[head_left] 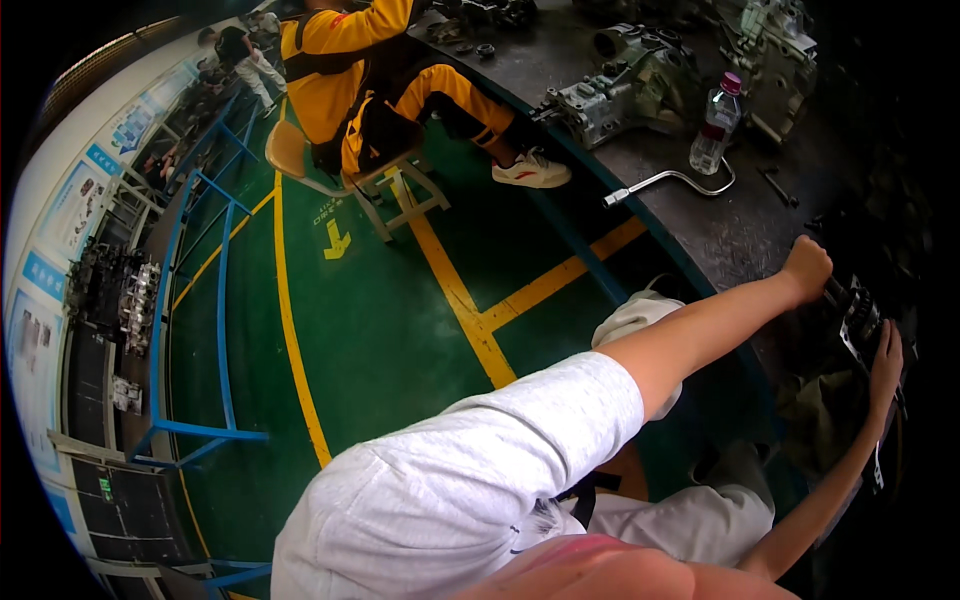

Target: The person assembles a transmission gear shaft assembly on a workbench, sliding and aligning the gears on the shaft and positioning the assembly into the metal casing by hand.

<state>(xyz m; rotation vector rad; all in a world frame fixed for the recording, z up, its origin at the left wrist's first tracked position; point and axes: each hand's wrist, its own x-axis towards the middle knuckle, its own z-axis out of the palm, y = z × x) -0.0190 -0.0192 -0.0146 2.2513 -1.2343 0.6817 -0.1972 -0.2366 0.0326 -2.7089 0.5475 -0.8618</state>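
My left hand (806, 268) is fisted on a dark ribbed metal part (860, 318) at the bench (730, 235) edge, my right hand (886, 352) gripping its side.

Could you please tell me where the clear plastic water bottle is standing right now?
In the head view, the water bottle stands upright on the dark workbench, upper right, beside the grey metal housing.
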